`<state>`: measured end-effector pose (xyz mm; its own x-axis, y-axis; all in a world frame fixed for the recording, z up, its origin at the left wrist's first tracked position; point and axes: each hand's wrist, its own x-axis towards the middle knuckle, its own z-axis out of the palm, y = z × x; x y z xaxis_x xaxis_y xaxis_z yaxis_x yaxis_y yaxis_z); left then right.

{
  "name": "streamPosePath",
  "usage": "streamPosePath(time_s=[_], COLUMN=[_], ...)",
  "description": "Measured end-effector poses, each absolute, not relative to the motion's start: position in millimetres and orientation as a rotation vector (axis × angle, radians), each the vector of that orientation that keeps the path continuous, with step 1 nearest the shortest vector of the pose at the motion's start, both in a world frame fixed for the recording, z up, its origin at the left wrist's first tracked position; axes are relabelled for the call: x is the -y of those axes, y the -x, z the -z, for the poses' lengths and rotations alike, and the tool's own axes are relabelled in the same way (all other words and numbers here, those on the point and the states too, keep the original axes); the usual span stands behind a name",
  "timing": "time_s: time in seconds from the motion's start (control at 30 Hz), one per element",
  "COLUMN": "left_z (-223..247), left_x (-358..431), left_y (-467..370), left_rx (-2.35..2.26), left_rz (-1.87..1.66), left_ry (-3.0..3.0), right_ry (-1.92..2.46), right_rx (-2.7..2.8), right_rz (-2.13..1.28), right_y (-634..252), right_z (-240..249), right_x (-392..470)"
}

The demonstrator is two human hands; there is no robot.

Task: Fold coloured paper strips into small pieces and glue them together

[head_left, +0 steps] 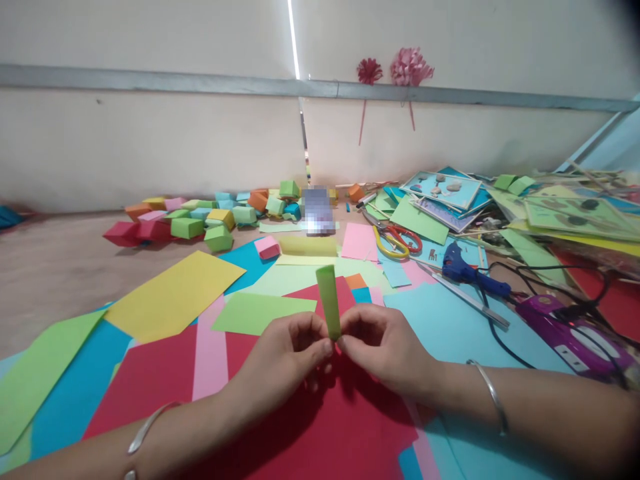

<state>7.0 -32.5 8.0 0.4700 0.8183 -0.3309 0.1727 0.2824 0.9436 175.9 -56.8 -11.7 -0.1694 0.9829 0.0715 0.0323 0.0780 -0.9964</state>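
Observation:
A narrow strip of green paper [328, 300] stands upright between my hands, and it looks folded lengthwise. My left hand [295, 343] pinches its lower end from the left, thumb against fingers. From the other side my right hand [377, 343] grips the same lower end between thumb and forefinger. Both hands are just above a sheet of red paper [320, 433]. Behind the strip lie a flat light-green piece [260, 313] and a yellow-green folded piece [307, 248]. A small pink paper box [267, 247] sits close by.
Several folded paper boxes [187, 227] are heaped at the back left. Scissors [395, 240], a blue glue gun [473, 270], a cutter knife [465, 297] and a purple power strip [570, 333] with black cables lie on the right. Stacked cards [445, 193] and paper flowers [411, 67] are behind.

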Motion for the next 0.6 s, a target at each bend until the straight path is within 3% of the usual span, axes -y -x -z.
streamPosePath(time_s=[0.6], left_z=[-11.2], left_x=[34.4], left_y=[-6.4], left_rx=[-0.89], left_rz=[-0.657], left_ry=[-1.262], right_ry=[0.998], right_rx=[1.226], right_rz=[-1.401], right_y=[-177.2], right_z=[10.4], right_x=[56.8])
